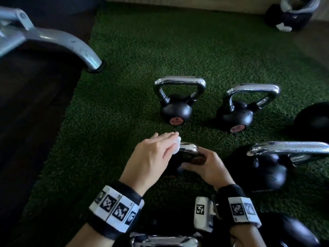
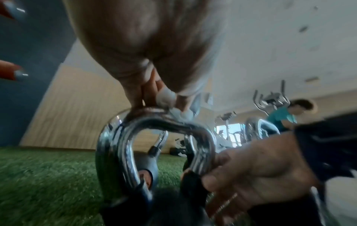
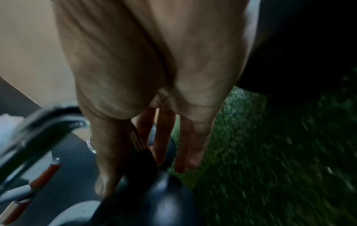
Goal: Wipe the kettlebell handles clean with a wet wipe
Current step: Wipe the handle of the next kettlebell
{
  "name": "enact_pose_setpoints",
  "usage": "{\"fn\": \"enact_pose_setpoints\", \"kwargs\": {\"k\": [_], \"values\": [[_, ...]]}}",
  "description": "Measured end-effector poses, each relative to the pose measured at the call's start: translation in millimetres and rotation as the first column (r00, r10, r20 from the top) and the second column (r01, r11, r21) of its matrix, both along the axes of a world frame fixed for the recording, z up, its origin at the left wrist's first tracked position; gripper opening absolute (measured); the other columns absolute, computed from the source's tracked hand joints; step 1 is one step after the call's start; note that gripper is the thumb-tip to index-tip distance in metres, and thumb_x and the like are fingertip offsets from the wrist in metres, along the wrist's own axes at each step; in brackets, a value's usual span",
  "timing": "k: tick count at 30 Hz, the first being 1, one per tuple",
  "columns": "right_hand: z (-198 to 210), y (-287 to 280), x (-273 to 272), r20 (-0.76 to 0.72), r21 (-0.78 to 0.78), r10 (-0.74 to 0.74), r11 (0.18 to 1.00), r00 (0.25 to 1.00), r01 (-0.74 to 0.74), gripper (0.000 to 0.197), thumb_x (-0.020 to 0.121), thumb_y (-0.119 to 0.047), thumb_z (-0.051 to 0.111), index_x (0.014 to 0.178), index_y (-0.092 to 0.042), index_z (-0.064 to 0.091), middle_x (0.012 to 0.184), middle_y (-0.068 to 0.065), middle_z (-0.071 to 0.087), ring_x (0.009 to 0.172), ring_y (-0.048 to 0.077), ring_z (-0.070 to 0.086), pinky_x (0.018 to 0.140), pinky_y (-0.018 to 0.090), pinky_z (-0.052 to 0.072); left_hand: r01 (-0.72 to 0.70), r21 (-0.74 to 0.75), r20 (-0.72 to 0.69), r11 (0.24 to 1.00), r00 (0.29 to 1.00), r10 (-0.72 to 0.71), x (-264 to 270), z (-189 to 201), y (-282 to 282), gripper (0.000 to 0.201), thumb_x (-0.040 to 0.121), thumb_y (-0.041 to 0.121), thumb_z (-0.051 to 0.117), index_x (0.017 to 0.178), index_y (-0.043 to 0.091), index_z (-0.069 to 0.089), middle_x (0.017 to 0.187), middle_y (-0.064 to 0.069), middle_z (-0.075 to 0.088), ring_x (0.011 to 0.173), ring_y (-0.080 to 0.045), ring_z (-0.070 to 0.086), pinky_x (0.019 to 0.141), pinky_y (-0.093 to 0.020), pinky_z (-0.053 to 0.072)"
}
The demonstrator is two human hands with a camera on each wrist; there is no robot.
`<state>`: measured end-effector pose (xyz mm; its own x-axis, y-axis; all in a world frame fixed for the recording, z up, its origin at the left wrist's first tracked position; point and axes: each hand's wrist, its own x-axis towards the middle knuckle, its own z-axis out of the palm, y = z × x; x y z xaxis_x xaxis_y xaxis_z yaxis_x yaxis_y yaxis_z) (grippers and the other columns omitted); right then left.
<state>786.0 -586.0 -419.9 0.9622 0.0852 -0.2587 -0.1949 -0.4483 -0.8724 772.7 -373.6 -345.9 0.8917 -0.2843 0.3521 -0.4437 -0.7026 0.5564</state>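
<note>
Wiping a chrome kettlebell handle on green turf in a gym.

Dark floor and a curved grey metal machine leg (image 1: 78, 49) lie at left, shaggy green artificial turf (image 1: 124, 86) at centre. The left hand (image 1: 151, 154) pinches a crumpled white wet wipe (image 1: 177, 145) against the glossy chrome loop handle (image 2: 154, 122) of the near round black kettlebell (image 1: 175, 164); the right hand (image 1: 208, 168) grips that handle's side. Two small black kettlebells (image 1: 176, 107) stand farther off.
</note>
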Motion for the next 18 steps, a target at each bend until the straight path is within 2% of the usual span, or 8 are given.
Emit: {"fn": "enact_pose_setpoints", "kwargs": {"k": [1, 3, 7, 10, 12, 15, 18], "values": [[-6.6, 4.9, 1.2, -0.003, 0.002, -0.017, 1.0, 1.0, 0.017, 0.046, 0.062, -0.037, 0.096, 0.102, -0.029, 0.077, 0.093, -0.007, 0.08, 0.09, 0.011, 0.075, 0.09, 0.037, 0.059, 0.009, 0.027, 0.01, 1.0, 1.0, -0.01, -1.4, -4.4, -1.0, 0.031, 0.102, 0.021, 0.061, 0.132, 0.015, 0.069, 0.135, 0.005, 0.068, 0.124, -0.003, 0.063, 0.11, -0.039, 0.049], [-13.4, 11.2, 3.0, 0.014, -0.048, -0.078, 0.996, 0.997, 0.079, 0.037, 0.063, -0.038, 0.096, 0.093, -0.027, 0.078, 0.086, -0.009, 0.079, 0.084, 0.005, 0.073, 0.081, 0.028, 0.058, 0.007, 0.032, 0.03, 0.999, 1.0, -0.008, -2.1, -8.5, 4.8, 0.032, 0.102, 0.017, 0.061, 0.134, 0.013, 0.067, 0.135, 0.004, 0.067, 0.123, -0.003, 0.063, 0.112, -0.041, 0.048], [-16.8, 11.1, 0.9, 0.031, -0.006, -0.11, 0.994, 0.993, 0.11, 0.034, 0.064, -0.036, 0.096, 0.093, -0.026, 0.08, 0.086, -0.013, 0.079, 0.081, -0.002, 0.072, 0.076, 0.019, 0.055, -0.047, -0.067, 0.029, 0.997, 0.998, 0.049, -1.2, -12.1, 30.3, 0.034, 0.1, 0.011, 0.064, 0.134, 0.012, 0.067, 0.133, 0.02, 0.06, 0.117, 0.002, 0.065, 0.109, -0.041, 0.051], [-16.6, 11.6, -2.4, 0.049, 0.018, -0.109, 0.994, 0.993, 0.108, 0.028, 0.067, -0.032, 0.095, 0.089, -0.035, 0.079, 0.086, -0.016, 0.078, 0.082, -0.004, 0.071, 0.076, 0.015, 0.054, 0.037, -0.041, 0.095, 0.998, 0.995, -0.033, -7.2, -21.2, 32.6, 0.041, 0.099, 0.006, 0.066, 0.139, 0.012, 0.062, 0.139, 0.008, 0.062, 0.127, -0.003, 0.061, 0.11, -0.038, 0.05], [-15.4, 13.4, -4.2, 0.074, 0.009, -0.105, 0.994, 0.992, 0.105, 0.027, 0.068, -0.03, 0.095, 0.086, -0.039, 0.077, 0.085, -0.018, 0.078, 0.081, -0.006, 0.071, 0.075, 0.011, 0.053, -0.003, -0.136, 0.096, 0.991, 0.995, 0.016, -7.4, -30.2, 38.3, 0.04, 0.098, 0.004, 0.065, 0.137, 0.011, 0.064, 0.137, 0.006, 0.064, 0.126, -0.002, 0.062, 0.108, -0.035, 0.051], [-17.4, 13.1, -4.5, 0.088, 0.015, -0.11, 0.994, 0.99, 0.109, 0.028, 0.069, -0.028, 0.094, 0.087, -0.04, 0.076, 0.085, -0.019, 0.078, 0.081, -0.008, 0.07, 0.073, 0.009, 0.053, -0.094, -0.304, 0.05, 0.948, 0.992, 0.114, -8.5, -45.6, 53.6, 0.036, 0.097, 0.004, 0.065, 0.133, 0.007, 0.065, 0.13, 0.003, 0.068, 0.118, 0.0, 0.066, 0.098, -0.027, 0.057], [-20.1, 11.6, -5.3, 0.1, 0.023, -0.112, 0.994, 0.989, 0.111, 0.027, 0.07, -0.029, 0.094, 0.09, -0.037, 0.078, 0.085, -0.019, 0.078, 0.082, -0.007, 0.071, 0.073, 0.01, 0.053, -0.055, -0.308, 0.05, 0.95, 0.996, 0.074, -15.1, -54.8, 57.0, 0.037, 0.097, 0.006, 0.064, 0.134, 0.005, 0.063, 0.133, -0.001, 0.067, 0.121, -0.006, 0.066, 0.098, -0.025, 0.057]]}}
